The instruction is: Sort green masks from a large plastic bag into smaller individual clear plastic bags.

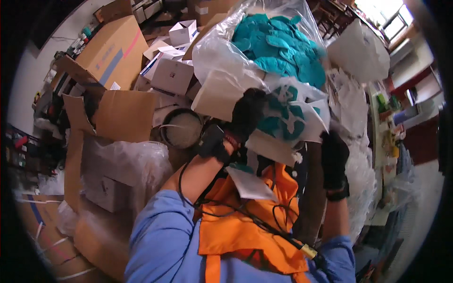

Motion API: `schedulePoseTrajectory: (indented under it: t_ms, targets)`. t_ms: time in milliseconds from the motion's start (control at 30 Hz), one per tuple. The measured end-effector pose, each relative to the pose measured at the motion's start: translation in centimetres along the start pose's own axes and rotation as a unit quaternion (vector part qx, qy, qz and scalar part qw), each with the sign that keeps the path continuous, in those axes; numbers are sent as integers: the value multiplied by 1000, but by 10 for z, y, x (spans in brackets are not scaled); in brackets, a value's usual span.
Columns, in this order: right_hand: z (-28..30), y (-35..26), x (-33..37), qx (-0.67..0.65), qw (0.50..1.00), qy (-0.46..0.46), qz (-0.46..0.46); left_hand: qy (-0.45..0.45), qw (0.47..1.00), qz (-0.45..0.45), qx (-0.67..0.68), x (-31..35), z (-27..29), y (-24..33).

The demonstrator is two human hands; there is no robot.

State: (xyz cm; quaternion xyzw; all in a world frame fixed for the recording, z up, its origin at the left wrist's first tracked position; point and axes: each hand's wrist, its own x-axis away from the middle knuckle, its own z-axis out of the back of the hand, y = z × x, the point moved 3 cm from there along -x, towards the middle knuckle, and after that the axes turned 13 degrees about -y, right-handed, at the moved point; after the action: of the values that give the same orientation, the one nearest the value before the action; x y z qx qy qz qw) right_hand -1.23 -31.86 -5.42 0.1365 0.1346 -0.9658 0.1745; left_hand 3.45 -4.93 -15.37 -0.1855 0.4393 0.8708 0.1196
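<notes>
Small bag [293, 112], see-through and with teal pieces showing inside, is between the two hands, in front of a large clear bag [213, 53] that holds a heap of teal pieces [283, 47]. The left hand [246, 113], in a black glove, is at the small bag's left edge with its fingers bent; the dark glove hides how tightly they close, so I cannot tell whether it grips. The right hand [335, 160], also black-gloved, is half curled, its fingertips by the bag's lower right corner; I cannot tell whether they pinch it. Below, a white packet [253, 184] lies over an orange apron [245, 233]. A round bucket [163, 125] is left of the left hand, near an open cardboard box [125, 115].
</notes>
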Motion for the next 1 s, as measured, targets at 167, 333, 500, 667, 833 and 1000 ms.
schedulePoseTrajectory:
  t_ms: [167,333,500,667,833,1000]
  targets:
    - [8,28,9,-113,993,-13,-23,-48,985,23,164,-7,-12,11]
    - [11,50,13,-118,991,-62,-31,-81,985,-134,70,-25,-33,11]
    - [22,45,24,-266,964,-6,-31,-88,988,-32,124,-35,-33,29]
    - [21,68,32,-439,893,-6,-98,-90,973,-111,182,-30,-49,31]
    - [18,61,29,-421,898,10,-128,-48,981,-183,37,-20,-56,45]
    - [4,63,35,-499,851,64,-150,-32,967,-240,-81,-12,-45,60]
